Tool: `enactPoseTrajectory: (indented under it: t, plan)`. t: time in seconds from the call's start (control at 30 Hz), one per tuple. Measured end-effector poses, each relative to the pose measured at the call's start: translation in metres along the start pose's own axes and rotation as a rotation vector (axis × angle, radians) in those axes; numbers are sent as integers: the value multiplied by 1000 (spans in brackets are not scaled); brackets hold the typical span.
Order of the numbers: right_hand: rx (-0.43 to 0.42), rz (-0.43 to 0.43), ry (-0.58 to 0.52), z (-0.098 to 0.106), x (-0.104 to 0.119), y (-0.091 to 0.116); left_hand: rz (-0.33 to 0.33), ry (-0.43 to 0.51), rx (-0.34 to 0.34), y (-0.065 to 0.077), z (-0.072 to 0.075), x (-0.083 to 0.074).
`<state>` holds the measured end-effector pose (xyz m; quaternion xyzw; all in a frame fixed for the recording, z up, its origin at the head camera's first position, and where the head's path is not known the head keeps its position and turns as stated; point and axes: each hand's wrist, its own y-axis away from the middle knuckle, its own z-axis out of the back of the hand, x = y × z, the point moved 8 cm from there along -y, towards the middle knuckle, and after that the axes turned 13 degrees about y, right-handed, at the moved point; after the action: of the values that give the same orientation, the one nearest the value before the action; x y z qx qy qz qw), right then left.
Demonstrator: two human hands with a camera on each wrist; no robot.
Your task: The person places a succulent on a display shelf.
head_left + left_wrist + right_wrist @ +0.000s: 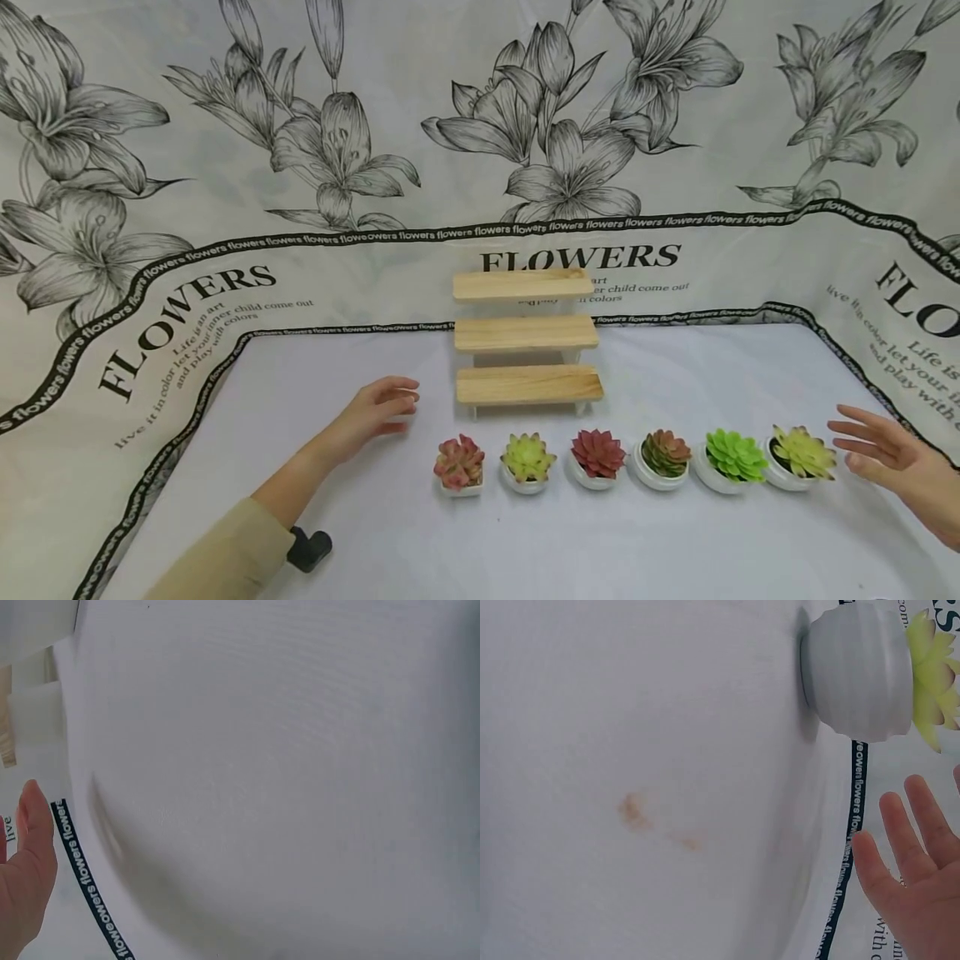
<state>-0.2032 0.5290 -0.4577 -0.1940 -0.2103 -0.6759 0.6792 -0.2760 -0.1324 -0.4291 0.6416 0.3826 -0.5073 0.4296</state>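
My left hand (375, 414) hovers left of a three-tier wooden stand (529, 386), fingers relaxed and holding nothing. In the left wrist view only part of that hand (28, 877) shows at the edge. At the far right my right hand (888, 450) is beside a yellow-green succulent (802, 452) in a white pot, fingers spread and not touching it. The right wrist view shows that white pot (861, 673) above the open fingers. Leftward in the row stand a bright green succulent (735, 456), a red-green one (664, 454), a dark red one (597, 454), a yellow-green one (528, 457) and a pink-red one (459, 462).
A white cloth (570, 550) covers the table. Behind it hangs a flower-printed fabric (375, 283) that also runs along both sides. A black object (311, 550) is by my left forearm. Brownish stains (634, 811) mark the cloth near my right hand.
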Motion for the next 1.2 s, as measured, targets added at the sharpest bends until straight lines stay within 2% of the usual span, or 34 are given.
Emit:
enactPoseTrajectory:
  t: [0.07,0.27,0.57,0.83,1.03,1.2]
  plan:
    - [45,-28,-17,-3,14,4,1,15,-8,-4,-3,1]
    - [88,-68,-47,-8,44,16,21,56,-26,-12,-14,6]
    - [162,-149,-18,-21,48,18,60,134,-22,-26,-32,17]
    - [196,-135,-47,-25,49,17,79,240,-65,-37,-40,20]
    - [231,-160,-16,-30,52,10,82,258,-91,-41,-44,20]
    - [208,-139,-37,-29,56,9,80,279,-111,-43,-45,19]
